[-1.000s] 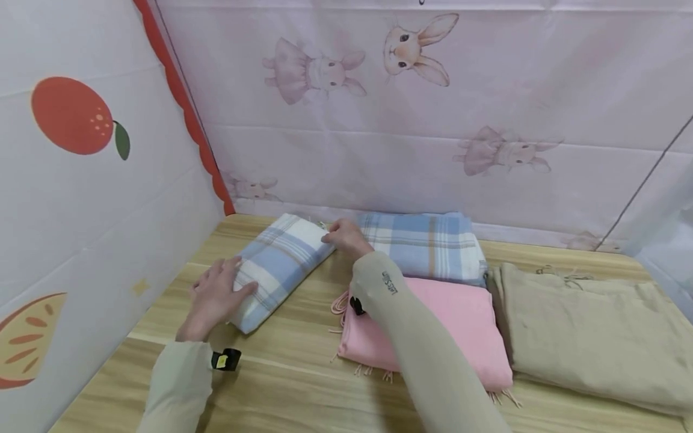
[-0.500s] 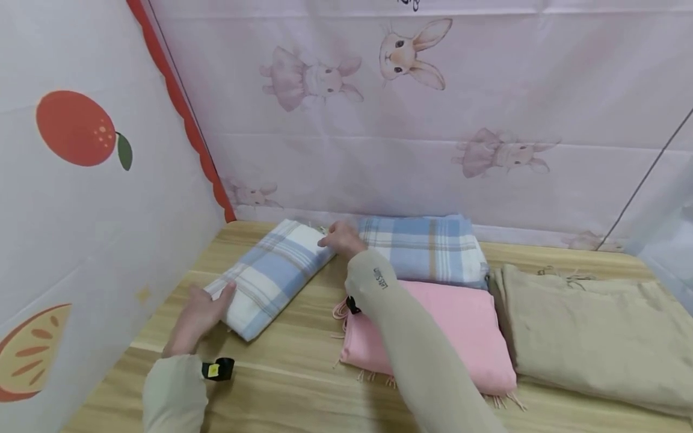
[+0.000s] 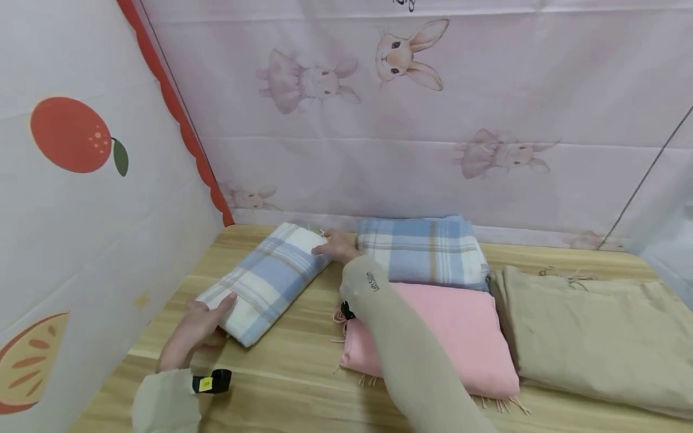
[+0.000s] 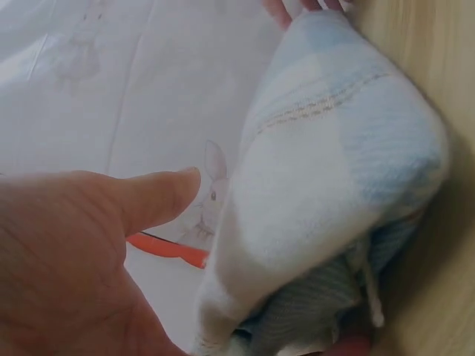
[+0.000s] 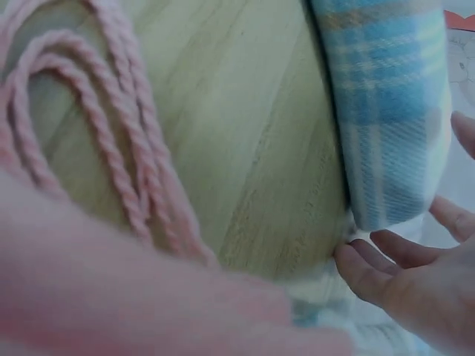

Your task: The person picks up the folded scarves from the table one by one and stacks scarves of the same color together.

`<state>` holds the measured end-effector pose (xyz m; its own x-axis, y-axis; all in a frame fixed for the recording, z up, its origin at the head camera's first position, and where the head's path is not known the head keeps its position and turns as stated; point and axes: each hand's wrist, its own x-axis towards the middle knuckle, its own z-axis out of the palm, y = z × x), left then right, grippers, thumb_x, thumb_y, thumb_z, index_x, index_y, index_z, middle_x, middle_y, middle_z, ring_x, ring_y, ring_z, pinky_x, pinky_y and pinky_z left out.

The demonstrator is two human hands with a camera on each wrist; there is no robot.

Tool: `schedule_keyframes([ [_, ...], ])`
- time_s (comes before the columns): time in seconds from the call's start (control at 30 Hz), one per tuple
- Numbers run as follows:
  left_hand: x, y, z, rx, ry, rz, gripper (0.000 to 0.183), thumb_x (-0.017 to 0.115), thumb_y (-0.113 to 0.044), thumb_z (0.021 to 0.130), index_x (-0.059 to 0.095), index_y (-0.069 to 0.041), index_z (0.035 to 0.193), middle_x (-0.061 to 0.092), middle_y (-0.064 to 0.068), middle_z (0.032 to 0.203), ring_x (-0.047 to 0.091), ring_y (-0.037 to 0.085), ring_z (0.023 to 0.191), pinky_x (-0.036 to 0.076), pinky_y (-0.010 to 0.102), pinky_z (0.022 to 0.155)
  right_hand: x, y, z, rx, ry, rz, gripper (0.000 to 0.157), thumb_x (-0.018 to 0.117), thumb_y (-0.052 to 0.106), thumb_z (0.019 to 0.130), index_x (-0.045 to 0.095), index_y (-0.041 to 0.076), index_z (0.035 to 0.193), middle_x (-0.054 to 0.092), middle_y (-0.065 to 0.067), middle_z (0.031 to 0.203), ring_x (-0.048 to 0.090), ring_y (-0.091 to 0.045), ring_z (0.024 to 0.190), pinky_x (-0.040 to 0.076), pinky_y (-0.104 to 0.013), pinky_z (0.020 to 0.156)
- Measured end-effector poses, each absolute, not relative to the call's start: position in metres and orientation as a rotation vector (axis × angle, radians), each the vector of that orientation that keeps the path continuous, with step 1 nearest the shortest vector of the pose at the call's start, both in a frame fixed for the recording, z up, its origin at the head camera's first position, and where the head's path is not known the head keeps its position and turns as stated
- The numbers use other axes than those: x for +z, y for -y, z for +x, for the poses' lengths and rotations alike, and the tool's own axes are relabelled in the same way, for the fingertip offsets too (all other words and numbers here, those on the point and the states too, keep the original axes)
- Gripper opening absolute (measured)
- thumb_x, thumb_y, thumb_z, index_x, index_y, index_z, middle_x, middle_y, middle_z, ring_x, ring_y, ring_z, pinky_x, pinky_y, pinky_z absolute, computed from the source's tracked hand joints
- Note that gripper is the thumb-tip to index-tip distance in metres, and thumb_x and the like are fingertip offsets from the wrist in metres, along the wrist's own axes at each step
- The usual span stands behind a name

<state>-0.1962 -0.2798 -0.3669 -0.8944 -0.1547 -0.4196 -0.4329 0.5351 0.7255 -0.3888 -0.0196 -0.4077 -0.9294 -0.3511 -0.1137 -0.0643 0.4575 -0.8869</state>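
Observation:
A folded blue-and-white plaid scarf (image 3: 271, 276) lies slanted on the wooden table at the left. By its near end is my left hand (image 3: 189, 334); the thumb is straight and raised along that end. In the left wrist view the thumb stands apart from the scarf (image 4: 312, 163), and the other fingers are mostly hidden beneath it. My right hand (image 3: 337, 245) is at the far right corner. Its loosely bent fingers (image 5: 364, 271) spread around the scarf's end (image 5: 390, 148) in the right wrist view, at or very near the cloth.
A second folded plaid scarf (image 3: 428, 252) lies at the back, with a folded pink fringed scarf (image 3: 455, 337) in front, under the right forearm. Folded beige cloth (image 3: 595, 337) lies at the right. Printed sheets (image 3: 325, 168) hang behind and at the left of the wooden table (image 3: 287, 385).
My left hand has slid from the scarf's left side down to its near end. The right hand stays at the far corner, shifting slightly left. The scarf has barely moved.

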Motion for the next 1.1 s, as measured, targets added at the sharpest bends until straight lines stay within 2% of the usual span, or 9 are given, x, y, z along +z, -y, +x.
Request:
schedule_keyframes([
  [0.07, -0.368, 0.280, -0.196, 1.311, -2.458, -0.489, 0.113, 0.042, -0.063, 0.101, -0.017, 0.024, 0.141, 0.036, 0.039, 0.124, 0.053, 0.043, 0.109, 0.058, 0.048, 0.081, -0.400, 0.023, -0.380, -1.478, -2.378, -0.323, 0.075, 0.075, 0.014, 0.089, 0.038, -0.008, 0.151, 0.042, -0.023, 0.153, 0.041, -0.038, 0.140, 0.035, -0.044, 0.114],
  [0.17, -0.369, 0.280, -0.195, 1.352, -2.452, -0.487, 0.108, 0.046, -0.060, 0.101, -0.008, 0.025, 0.140, 0.035, 0.037, 0.123, 0.053, 0.042, 0.108, 0.059, 0.047, 0.078, -0.391, 0.025, -0.368, -1.500, -2.369, -0.332, 0.072, 0.070, 0.009, 0.093, 0.034, -0.007, 0.153, 0.034, -0.023, 0.158, 0.032, -0.038, 0.145, 0.028, -0.044, 0.118],
  [0.33, -0.371, 0.278, -0.196, 1.469, -2.391, -0.540, 0.106, 0.051, -0.055, 0.102, -0.012, 0.022, 0.141, 0.030, 0.033, 0.121, 0.049, 0.039, 0.106, 0.061, 0.038, 0.070, -0.386, 0.030, -0.359, -1.467, -2.397, -0.354, 0.068, 0.065, 0.012, 0.098, 0.033, -0.004, 0.155, 0.026, -0.022, 0.162, 0.026, -0.036, 0.148, 0.021, -0.044, 0.120],
  [0.43, -0.372, 0.277, -0.197, 1.566, -2.335, -0.579, 0.108, 0.055, -0.050, 0.101, -0.019, 0.017, 0.143, 0.030, 0.032, 0.122, 0.050, 0.035, 0.103, 0.060, 0.036, 0.070, -0.388, 0.032, -0.359, -1.473, -2.392, -0.344, 0.067, 0.064, 0.014, 0.099, 0.032, -0.002, 0.156, 0.029, -0.020, 0.162, 0.028, -0.036, 0.148, 0.023, -0.045, 0.120],
  [0.67, -0.382, 0.279, -0.204, 1.790, -2.244, -0.611, 0.109, 0.062, -0.035, 0.101, -0.030, 0.004, 0.146, 0.030, 0.036, 0.128, 0.062, 0.026, 0.089, 0.060, 0.044, 0.073, -0.388, 0.031, -0.356, -1.589, -2.299, -0.278, 0.068, 0.065, 0.016, 0.098, 0.033, 0.001, 0.157, 0.028, -0.019, 0.162, 0.027, -0.036, 0.148, 0.024, -0.048, 0.119],
  [0.8, -0.391, 0.277, -0.210, 1.903, -2.245, -0.640, 0.105, 0.064, -0.025, 0.101, -0.026, -0.002, 0.150, 0.025, 0.038, 0.138, 0.063, 0.022, 0.085, 0.060, 0.045, 0.069, -0.389, 0.028, -0.352, -1.685, -2.186, -0.162, 0.068, 0.064, 0.014, 0.099, 0.033, 0.006, 0.158, 0.026, -0.017, 0.163, 0.034, -0.039, 0.143, 0.038, -0.055, 0.109],
  [0.9, -0.396, 0.277, -0.214, 1.906, -2.307, -0.657, 0.101, 0.064, -0.022, 0.100, -0.020, -0.004, 0.154, 0.019, 0.038, 0.148, 0.060, 0.025, 0.092, 0.059, 0.039, 0.066, -0.390, 0.028, -0.352, -1.734, -2.130, -0.080, 0.067, 0.064, 0.009, 0.098, 0.034, 0.010, 0.158, 0.028, -0.017, 0.162, 0.042, -0.041, 0.137, 0.048, -0.059, 0.099],
  [0.97, -0.397, 0.278, -0.217, 1.876, -2.361, -0.655, 0.100, 0.063, -0.021, 0.101, -0.020, -0.005, 0.155, 0.015, 0.038, 0.153, 0.056, 0.031, 0.103, 0.057, 0.035, 0.065, -0.389, 0.028, -0.353, -1.762, -2.113, -0.058, 0.066, 0.064, 0.006, 0.098, 0.036, 0.010, 0.158, 0.033, -0.018, 0.159, 0.045, -0.041, 0.134, 0.048, -0.059, 0.097],
  [1.1, -0.396, 0.280, -0.221, 1.891, -2.386, -0.630, 0.098, 0.061, -0.015, 0.102, -0.021, -0.006, 0.155, 0.005, 0.033, 0.160, 0.040, 0.042, 0.129, 0.054, 0.036, 0.080, -0.387, 0.030, -0.357, -1.796, -2.098, -0.033, 0.065, 0.063, 0.000, 0.096, 0.040, 0.012, 0.156, 0.038, -0.020, 0.155, 0.047, -0.041, 0.132, 0.047, -0.060, 0.099],
])
